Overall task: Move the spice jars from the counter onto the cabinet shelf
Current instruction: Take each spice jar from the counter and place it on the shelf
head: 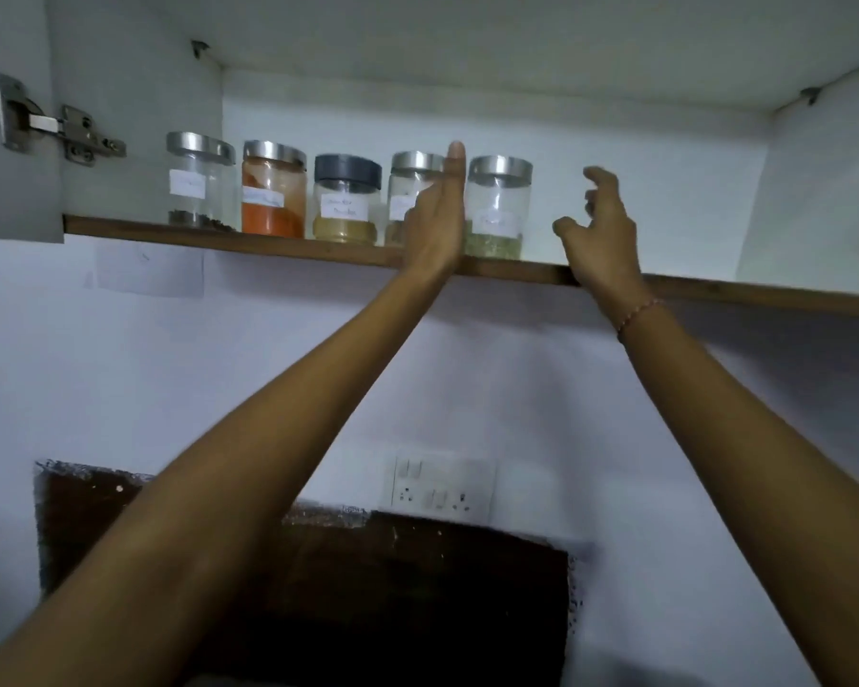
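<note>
Several labelled spice jars stand in a row on the cabinet shelf (279, 246). From the left: a nearly empty jar with dark seeds (197, 183), an orange powder jar (272, 190), a black-lidded jar of yellow powder (345, 200), a jar (407, 190) partly hidden by my left hand, and a jar of green herbs (498, 210). My left hand (437, 225) is flat, fingers straight up, between the last two jars. My right hand (598, 230) hovers right of the green jar, fingers curled apart, holding nothing.
An open cabinet door with a metal hinge (55, 122) stands at the left. The shelf runs on to the right of the jars toward the cabinet side wall (824, 200). Below are a white wall, a switch and socket plate (440, 483) and a dark panel (393, 597).
</note>
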Demonstrator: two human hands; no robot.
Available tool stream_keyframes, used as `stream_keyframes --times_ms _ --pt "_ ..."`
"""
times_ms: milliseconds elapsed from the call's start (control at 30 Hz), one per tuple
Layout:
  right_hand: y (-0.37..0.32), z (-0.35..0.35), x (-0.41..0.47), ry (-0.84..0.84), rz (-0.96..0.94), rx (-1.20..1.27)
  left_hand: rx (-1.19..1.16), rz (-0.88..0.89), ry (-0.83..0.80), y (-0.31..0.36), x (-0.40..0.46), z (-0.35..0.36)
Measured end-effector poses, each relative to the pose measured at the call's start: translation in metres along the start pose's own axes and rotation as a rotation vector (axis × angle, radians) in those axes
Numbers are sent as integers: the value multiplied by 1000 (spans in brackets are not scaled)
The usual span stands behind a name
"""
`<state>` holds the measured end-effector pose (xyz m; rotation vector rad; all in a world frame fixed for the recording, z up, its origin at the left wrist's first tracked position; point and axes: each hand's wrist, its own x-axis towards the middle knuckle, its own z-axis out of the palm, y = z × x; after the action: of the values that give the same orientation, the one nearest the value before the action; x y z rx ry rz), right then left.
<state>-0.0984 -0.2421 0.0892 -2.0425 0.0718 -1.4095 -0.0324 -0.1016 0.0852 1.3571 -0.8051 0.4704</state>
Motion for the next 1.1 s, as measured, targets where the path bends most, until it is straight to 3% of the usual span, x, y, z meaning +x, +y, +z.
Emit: stream_keyframes --times_ms 100,167,267,433,567,633,767,967,1100 --pt "18 -24 -64 148 -55 21 53 165 -94 -21 -58 13" --pt "38 -35 -113 199 -21 1 86 141 -160 -46 -111 29" --pt "76 -44 -198 136 129 -60 -5 -103 -233 -95 -212 56" --pt "140 -80 -345 -15 411 -218 -129 -603 -542 -157 -381 86" --pt "183 -116 -437 -74 700 -304 -181 -957 -754 -181 -463 103" --pt "203 -129 -471 -143 875 -321 -272 -1085 -827 -182 -485 111" --pt "242 -132 -509 -324 1032 -399 -249 -1205 -857 -177 -501 128" --pt "284 -119 -518 -379 1035 -440 -298 -1324 -921 -180 -488 161" --pt "297 -114 -519 -328 1078 -396 -316 -1306 -895 -195 -493 162"
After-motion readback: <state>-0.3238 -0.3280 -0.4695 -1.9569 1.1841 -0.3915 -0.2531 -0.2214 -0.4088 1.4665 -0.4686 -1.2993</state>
